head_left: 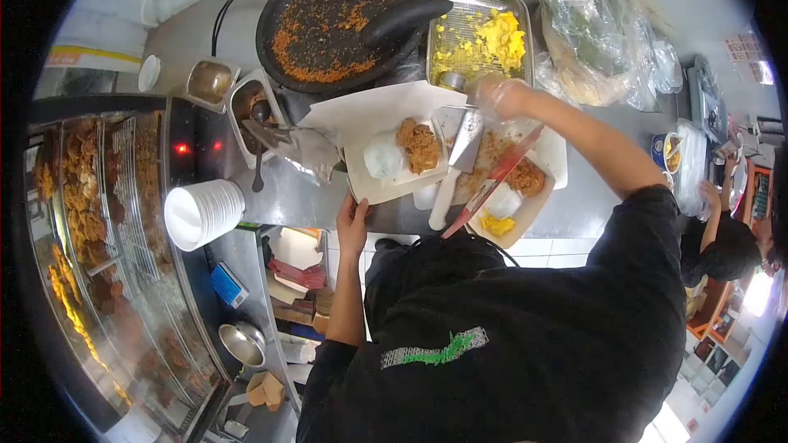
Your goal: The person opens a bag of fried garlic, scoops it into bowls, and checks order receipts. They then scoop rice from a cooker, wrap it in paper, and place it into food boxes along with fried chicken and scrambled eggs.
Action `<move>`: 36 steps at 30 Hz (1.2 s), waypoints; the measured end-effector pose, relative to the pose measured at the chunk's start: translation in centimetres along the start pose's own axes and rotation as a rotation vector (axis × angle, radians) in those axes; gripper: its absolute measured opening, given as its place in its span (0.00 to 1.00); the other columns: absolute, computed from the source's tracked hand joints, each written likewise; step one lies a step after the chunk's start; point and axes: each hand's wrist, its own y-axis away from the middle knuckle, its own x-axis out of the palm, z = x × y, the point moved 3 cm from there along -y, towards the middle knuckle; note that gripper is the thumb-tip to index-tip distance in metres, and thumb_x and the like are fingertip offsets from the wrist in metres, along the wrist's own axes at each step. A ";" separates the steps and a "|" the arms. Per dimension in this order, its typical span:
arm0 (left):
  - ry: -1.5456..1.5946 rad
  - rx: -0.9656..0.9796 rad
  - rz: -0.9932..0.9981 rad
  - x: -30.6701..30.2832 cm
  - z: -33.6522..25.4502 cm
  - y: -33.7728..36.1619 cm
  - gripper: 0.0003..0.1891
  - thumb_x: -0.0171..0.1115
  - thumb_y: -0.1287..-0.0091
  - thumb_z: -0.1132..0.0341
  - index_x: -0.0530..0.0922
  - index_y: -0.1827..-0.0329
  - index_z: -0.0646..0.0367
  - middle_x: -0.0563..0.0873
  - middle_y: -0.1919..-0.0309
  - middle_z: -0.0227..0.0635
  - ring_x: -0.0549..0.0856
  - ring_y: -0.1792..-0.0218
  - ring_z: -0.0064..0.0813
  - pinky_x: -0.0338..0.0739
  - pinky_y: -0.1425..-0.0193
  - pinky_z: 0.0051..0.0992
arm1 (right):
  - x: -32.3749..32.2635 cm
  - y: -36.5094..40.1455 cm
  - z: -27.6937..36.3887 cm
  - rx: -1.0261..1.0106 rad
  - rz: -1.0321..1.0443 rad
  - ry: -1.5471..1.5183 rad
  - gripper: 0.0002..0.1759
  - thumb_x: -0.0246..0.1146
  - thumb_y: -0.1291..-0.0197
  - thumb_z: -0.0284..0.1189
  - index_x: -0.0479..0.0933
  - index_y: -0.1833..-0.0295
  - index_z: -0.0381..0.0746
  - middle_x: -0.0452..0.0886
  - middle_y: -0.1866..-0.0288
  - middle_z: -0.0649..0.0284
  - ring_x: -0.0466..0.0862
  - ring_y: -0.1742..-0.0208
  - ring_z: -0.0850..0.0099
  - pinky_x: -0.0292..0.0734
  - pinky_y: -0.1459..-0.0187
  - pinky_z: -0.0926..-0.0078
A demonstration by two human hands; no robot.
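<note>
My left hand (352,226) is bare, its fingers closed on the lower left edge of an open paper box (377,191). Inside that box are white rice (384,156) and a piece of fried chicken (419,146). Wearing a clear plastic glove, my right hand (499,98) is closed on a small metal scoop (453,80) at the near edge of a metal tray (435,12) of yellow food (502,39). A second box (532,215) holds rice, chicken and yellow food. Between the boxes lies a white-handled cleaver (468,143), beside a red-edged blade (505,166).
A stone mortar (275,41) with a pestle (402,20) stands at the back. Stacked white bowls (203,212), a sauce pan (246,102) and a food display case (107,221) are at left. Plastic bags (595,33) lie at right, with another person (722,242) beyond.
</note>
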 end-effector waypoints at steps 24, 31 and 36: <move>0.129 0.012 0.276 -0.6 -1.3 -2.1 0.25 0.51 0.30 0.70 0.61 0.30 0.64 0.79 0.51 0.36 0.78 0.58 0.20 0.73 0.54 0.20 | -2.9 9.6 0.5 0.175 -0.522 -1.560 0.20 0.54 0.37 0.27 0.72 0.40 0.32 0.78 0.61 0.72 0.62 0.77 0.86 0.55 0.81 0.91; 0.036 -0.007 0.403 -2.4 -0.1 -2.4 0.25 0.54 0.29 0.63 0.63 0.31 0.62 0.83 0.64 0.33 0.80 0.64 0.19 0.75 0.59 0.19 | -2.8 13.5 16.7 0.261 -0.859 -1.458 0.12 0.58 0.43 0.28 0.77 0.54 0.38 0.70 0.70 0.71 0.66 0.75 0.79 0.62 0.75 0.83; 0.014 -0.035 0.449 -2.8 -0.6 -2.2 0.21 0.54 0.28 0.60 0.67 0.36 0.60 0.82 0.65 0.33 0.81 0.64 0.20 0.79 0.58 0.22 | 8.7 4.6 26.4 0.578 -0.903 -0.035 0.14 0.58 0.48 0.24 0.75 0.55 0.33 0.76 0.64 0.54 0.78 0.58 0.58 0.73 0.55 0.63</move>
